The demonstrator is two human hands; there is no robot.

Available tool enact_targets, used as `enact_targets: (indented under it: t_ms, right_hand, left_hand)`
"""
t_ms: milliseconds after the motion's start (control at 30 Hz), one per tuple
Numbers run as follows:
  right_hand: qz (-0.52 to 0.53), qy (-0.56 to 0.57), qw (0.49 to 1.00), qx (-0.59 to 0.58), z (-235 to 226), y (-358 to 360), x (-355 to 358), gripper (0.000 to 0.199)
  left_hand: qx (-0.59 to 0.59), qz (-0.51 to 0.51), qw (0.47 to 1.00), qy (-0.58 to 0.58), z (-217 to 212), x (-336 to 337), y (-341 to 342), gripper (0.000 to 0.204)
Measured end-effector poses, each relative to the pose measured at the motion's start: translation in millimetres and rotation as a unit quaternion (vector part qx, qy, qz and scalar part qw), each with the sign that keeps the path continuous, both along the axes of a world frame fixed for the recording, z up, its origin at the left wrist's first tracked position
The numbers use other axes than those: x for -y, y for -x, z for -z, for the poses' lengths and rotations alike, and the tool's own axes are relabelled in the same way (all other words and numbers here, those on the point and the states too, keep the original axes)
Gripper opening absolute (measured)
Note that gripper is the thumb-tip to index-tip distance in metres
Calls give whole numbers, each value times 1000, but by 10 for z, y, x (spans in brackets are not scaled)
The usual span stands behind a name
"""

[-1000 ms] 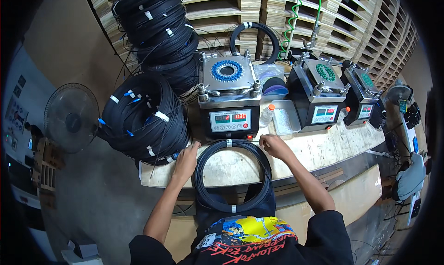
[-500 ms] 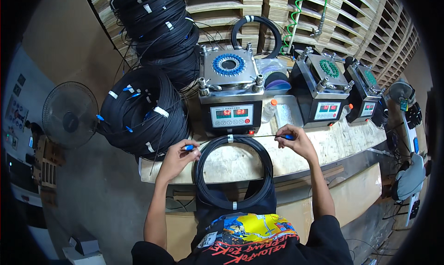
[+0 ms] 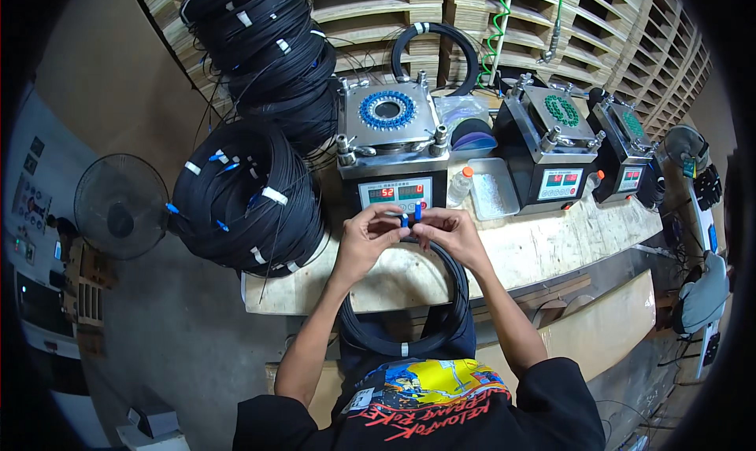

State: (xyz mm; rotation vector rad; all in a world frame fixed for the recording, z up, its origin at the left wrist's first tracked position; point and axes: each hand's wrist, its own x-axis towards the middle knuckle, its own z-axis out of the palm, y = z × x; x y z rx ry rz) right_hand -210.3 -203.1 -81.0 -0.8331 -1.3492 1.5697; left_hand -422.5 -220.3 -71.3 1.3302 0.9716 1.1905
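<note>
My left hand [image 3: 364, 245] and my right hand [image 3: 453, 237] meet in front of the nearest polishing-type machine [image 3: 392, 156], fingertips almost touching. Pinched in the left fingers is a small blue cable connector [image 3: 405, 221]. A second blue connector [image 3: 418, 209] stands upright in the right fingers, just beside the first. Below the hands, a coil of black cable [image 3: 460, 287] lies over the table's front edge and reaches down over my lap; white tape binds it. My hands hide its top and part of the machine's control panel.
Tall stacks of black cable coils [image 3: 260, 191] stand left of the machine. To its right are a bottle with an orange cap [image 3: 461, 185], a clear tray [image 3: 494, 190] and two more machines [image 3: 551, 148]. A fan [image 3: 122, 207] is at far left; wooden pallets [image 3: 362, 14] rise behind.
Both hands have come inward and together from either side of the coil, bringing the two blue connectors next to each other. The red digits on the nearest machine's display have changed.
</note>
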Motion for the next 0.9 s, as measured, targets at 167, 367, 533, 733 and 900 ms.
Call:
enact_targets:
  t_ms: [167, 367, 533, 733, 900]
  right_hand:
    - [51, 16, 998, -22, -96, 108, 103, 18]
    - [88, 3, 996, -21, 145, 190, 91, 13]
    - [119, -27, 992, -32, 210, 255, 86, 14]
    - [102, -19, 995, 3, 217, 202, 164, 15]
    - [141, -67, 977, 144, 285, -348, -97, 26]
  left_hand:
    - [46, 10, 998, 43, 166, -113, -14, 26]
    - [10, -20, 1000, 3, 158, -115, -68, 21]
    - [0, -33, 999, 6, 153, -101, -105, 21]
    - [-56, -52, 997, -16, 206, -89, -182, 17]
    - [14, -8, 999, 34, 34, 45, -205, 19]
